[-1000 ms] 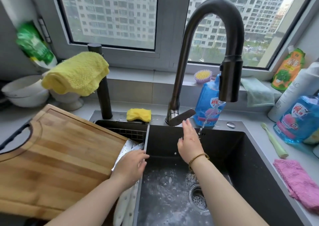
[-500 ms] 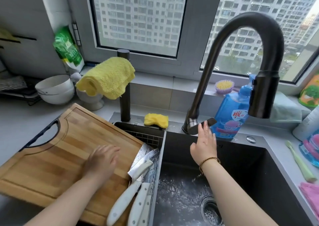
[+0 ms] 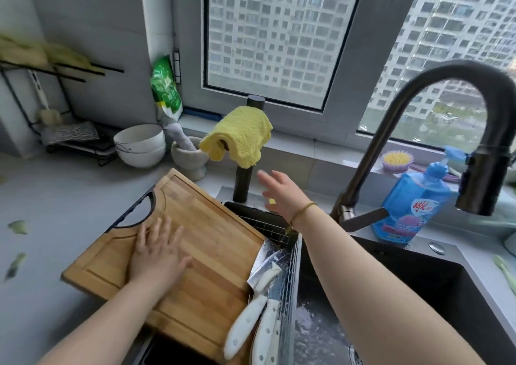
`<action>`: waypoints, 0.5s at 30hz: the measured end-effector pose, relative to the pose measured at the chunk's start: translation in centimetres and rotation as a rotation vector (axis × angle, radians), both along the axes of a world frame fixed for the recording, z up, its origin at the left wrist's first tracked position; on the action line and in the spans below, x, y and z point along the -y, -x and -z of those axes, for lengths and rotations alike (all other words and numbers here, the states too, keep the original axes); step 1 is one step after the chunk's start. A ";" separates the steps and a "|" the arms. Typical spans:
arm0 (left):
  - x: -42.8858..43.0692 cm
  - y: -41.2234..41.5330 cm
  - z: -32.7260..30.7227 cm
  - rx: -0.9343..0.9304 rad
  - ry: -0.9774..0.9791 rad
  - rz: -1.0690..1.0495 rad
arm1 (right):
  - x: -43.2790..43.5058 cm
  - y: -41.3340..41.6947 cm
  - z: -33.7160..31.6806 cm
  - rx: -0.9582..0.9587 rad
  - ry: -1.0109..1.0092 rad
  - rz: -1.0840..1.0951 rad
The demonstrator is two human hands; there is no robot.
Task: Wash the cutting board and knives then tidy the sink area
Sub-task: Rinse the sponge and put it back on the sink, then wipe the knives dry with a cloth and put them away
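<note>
Counter w/ cutting board (image 3: 212, 242) | left hand (image 3: 157, 256) flat on it | right hand (image 3: 282, 194) open, raised

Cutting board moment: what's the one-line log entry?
left hand: flat on cutting board | right hand: open, raised | knives: beside board

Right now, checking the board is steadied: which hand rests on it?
The left hand, flat on the cutting board; the right hand hovers off it, near the black post.

Knives (image 3: 258, 303) lie between cutting board (image 3: 206, 242) and sink (image 3: 435, 295).
</note>
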State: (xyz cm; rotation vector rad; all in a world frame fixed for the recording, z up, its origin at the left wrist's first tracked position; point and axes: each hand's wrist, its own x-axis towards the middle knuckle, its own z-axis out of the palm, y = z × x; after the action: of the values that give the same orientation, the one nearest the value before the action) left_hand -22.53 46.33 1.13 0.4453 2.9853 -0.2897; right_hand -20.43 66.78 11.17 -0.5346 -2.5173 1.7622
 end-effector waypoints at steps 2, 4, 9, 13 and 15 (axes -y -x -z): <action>0.0 0.1 0.1 0.014 0.003 0.011 | 1.3 1.7 -1.3 -0.014 0.297 0.061; 0.2 0.2 0.0 0.022 -0.025 0.020 | 1.9 3.2 -2.1 -0.041 0.527 0.120; 0.7 0.6 -0.5 0.052 -0.190 0.029 | 2.2 5.7 -3.8 -0.118 0.710 0.256; 1.1 1.8 -1.2 0.028 -0.411 0.051 | 2.3 6.4 -4.9 -0.122 0.509 0.348; 1.3 2.4 -1.8 -0.016 -0.558 0.055 | 2.1 6.4 -5.5 -0.200 0.382 0.380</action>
State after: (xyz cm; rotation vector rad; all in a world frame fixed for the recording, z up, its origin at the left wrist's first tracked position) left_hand -24.93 45.04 2.95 0.5708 3.0359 0.5537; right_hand -26.87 64.68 16.71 -0.7467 -1.8076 2.0203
